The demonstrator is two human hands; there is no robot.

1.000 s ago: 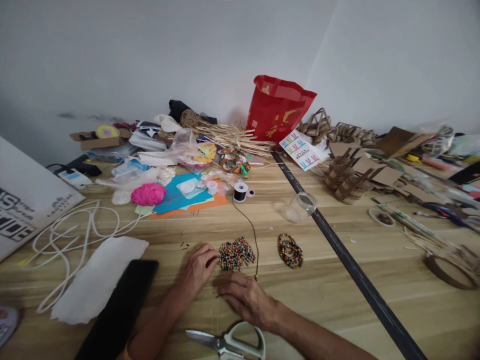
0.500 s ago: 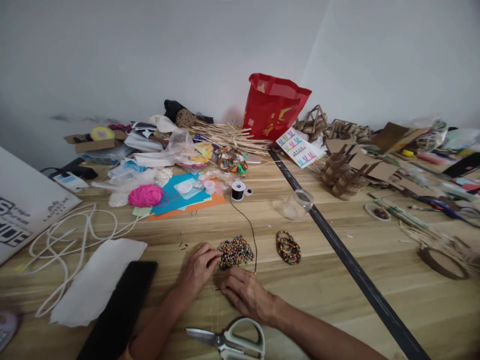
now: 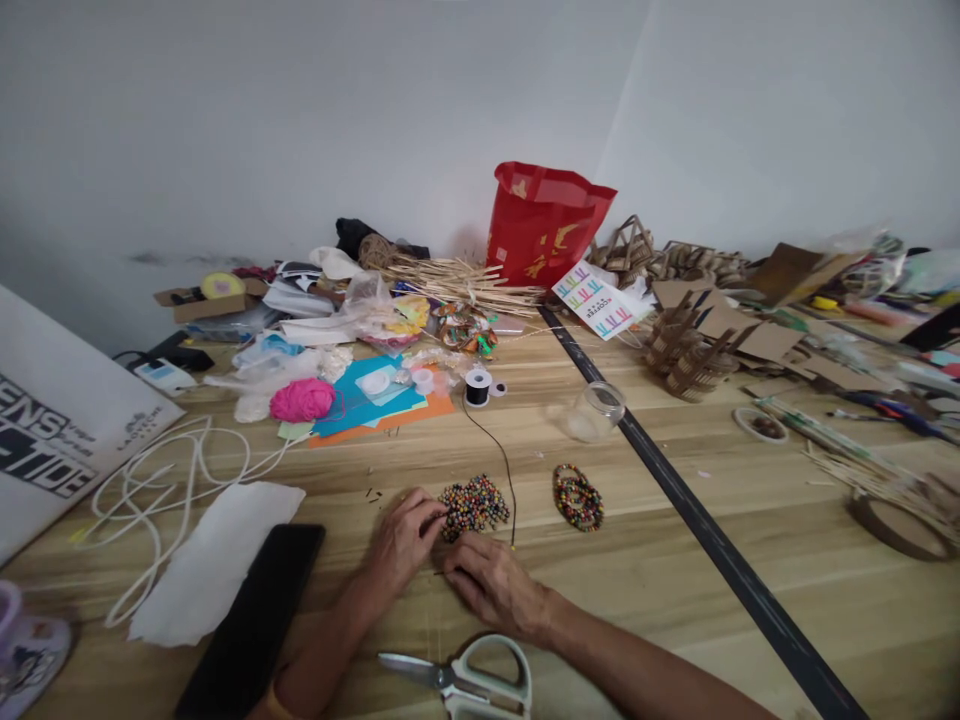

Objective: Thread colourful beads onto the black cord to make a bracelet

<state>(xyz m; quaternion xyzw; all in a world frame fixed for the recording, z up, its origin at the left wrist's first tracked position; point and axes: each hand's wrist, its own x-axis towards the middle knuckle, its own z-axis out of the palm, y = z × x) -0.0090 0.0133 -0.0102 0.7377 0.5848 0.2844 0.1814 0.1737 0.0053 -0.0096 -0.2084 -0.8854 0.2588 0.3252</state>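
A heap of small multicoloured beads (image 3: 474, 503) lies on the wooden table in front of my hands. At its left edge, the fingertips of my left hand (image 3: 409, 530) are pinched together; whatever they hold is too small to make out. Just below the heap, my right hand (image 3: 495, 582) is curled with its fingers closed on a black cord (image 3: 507, 460). A short dark end pokes out left of those fingers. The cord runs back to a white spool of black cord (image 3: 478, 388), and a yellowish bead shows on it by the right hand.
Beaded bracelets (image 3: 577, 498) lie right of the heap. Scissors (image 3: 465, 675) sit near the front edge, a black phone (image 3: 255, 620) to the left. A clear jar (image 3: 598, 410) stands behind. Pink yarn (image 3: 303, 400), a red bag (image 3: 551, 225) and woven baskets (image 3: 682, 355) are farther back.
The view has shifted slightly, bringing more of the left side into sight. Both hands keep nearly the same place beside the bead heap.
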